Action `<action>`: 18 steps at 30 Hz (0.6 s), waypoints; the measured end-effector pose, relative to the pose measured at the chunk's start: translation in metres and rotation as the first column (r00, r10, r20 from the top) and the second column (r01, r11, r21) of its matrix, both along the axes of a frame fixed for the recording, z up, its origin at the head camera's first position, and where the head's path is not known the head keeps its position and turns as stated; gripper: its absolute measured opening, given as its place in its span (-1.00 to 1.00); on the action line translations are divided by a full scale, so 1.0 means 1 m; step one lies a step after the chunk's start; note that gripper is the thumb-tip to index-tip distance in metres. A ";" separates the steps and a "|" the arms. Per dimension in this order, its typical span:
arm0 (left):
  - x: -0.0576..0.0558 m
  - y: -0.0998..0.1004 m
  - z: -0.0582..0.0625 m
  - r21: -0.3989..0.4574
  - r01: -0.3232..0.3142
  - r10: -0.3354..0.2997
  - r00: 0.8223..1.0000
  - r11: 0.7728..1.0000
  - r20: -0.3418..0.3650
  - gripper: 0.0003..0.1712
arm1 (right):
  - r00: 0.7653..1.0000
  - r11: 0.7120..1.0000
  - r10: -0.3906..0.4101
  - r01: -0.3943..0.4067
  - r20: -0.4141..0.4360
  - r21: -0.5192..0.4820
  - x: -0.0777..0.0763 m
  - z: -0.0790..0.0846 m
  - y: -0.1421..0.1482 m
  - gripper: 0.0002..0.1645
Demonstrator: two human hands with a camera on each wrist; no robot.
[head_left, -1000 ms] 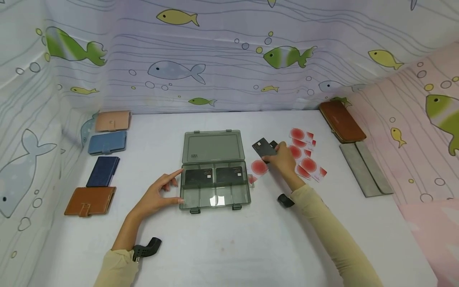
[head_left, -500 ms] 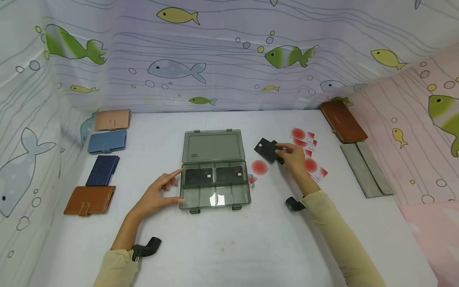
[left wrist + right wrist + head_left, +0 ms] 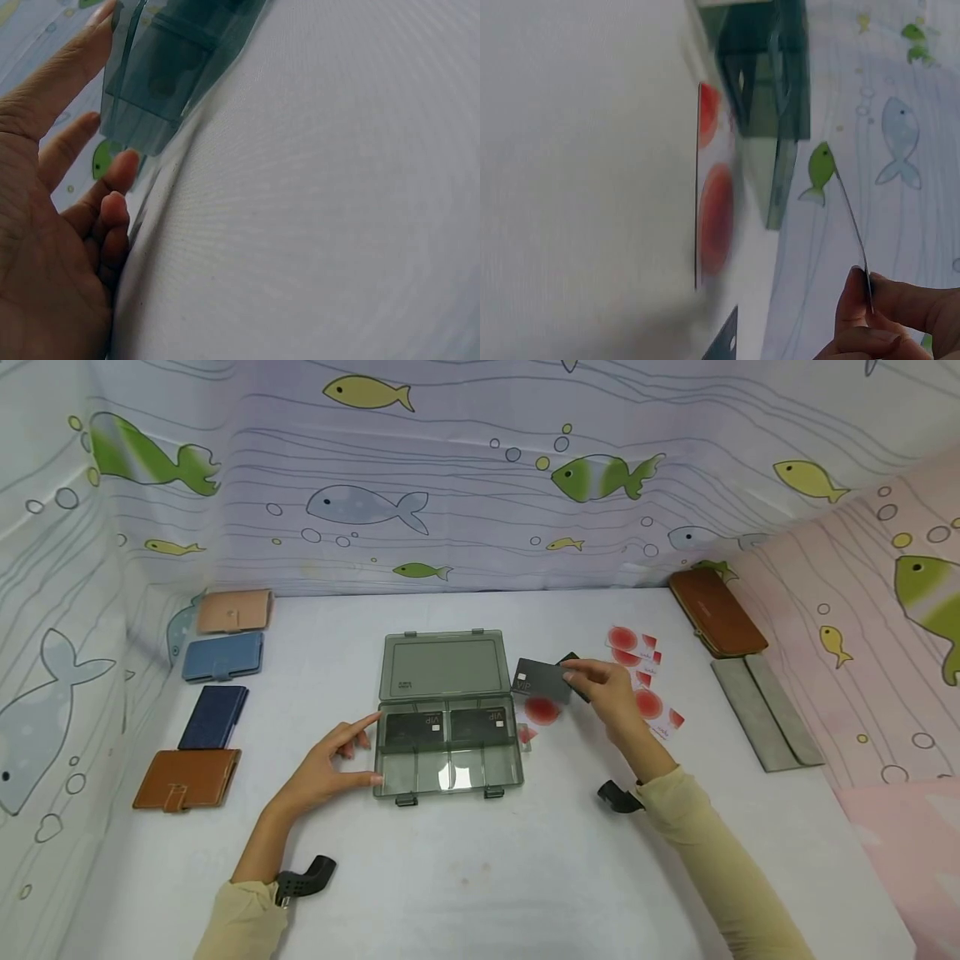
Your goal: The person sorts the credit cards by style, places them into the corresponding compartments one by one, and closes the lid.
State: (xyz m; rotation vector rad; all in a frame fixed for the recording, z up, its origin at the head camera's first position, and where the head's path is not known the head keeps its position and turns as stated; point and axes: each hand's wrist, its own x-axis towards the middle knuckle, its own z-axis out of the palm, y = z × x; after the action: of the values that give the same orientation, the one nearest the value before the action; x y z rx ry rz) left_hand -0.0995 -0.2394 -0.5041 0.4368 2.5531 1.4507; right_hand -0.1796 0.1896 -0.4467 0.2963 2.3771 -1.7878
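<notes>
My right hand [image 3: 611, 693] pinches one black VIP card [image 3: 538, 680] by its right end, between thumb and fingers. In the right wrist view this card [image 3: 853, 225] shows edge-on, raised off the table. Another dark card [image 3: 572, 658] lies on the table, partly hidden behind the right hand. The green see-through box [image 3: 446, 665] stands with its lid laid back. Two black VIP cards [image 3: 415, 728] lie in its back compartments, side by side. My left hand [image 3: 322, 774] touches the box's left side with thumb and forefinger spread apart; the other fingers are loosely bent.
Several red-and-white cards [image 3: 651, 706] lie to the right, and one [image 3: 542, 711] lies close beside the box. At the far right are a brown purse [image 3: 717, 612] and a grey pouch [image 3: 767, 714]. Several wallets [image 3: 214, 718] line the left side.
My right hand has slid the upper black card off the dark card beneath and lifted it left toward the box, now turned with VIP showing. The left hand and box have stayed put.
</notes>
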 end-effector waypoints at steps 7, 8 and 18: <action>0.000 -0.001 -0.001 -0.003 0.002 -0.002 1.000 1.000 -0.004 0.04 | 0.995 0.994 0.098 -0.099 -0.031 -0.049 0.011 -0.002 -0.022 -0.67; 0.000 -0.001 -0.001 -0.005 0.004 -0.004 1.000 1.000 -0.005 0.04 | 0.993 0.993 0.111 -0.112 -0.033 -0.048 0.012 -0.003 -0.025 -0.68; -0.001 -0.001 -0.001 0.003 0.005 -0.005 1.000 1.000 -0.004 0.04 | 0.973 0.976 0.209 -0.213 -0.094 -0.039 0.017 -0.012 -0.053 -0.73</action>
State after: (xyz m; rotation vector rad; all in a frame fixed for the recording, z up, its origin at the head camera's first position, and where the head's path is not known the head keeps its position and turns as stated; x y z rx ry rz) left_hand -0.1006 -0.2403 -0.5048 0.4466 2.5519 1.4540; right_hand -0.1625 0.1362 -0.4583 -0.0427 2.3179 -1.7903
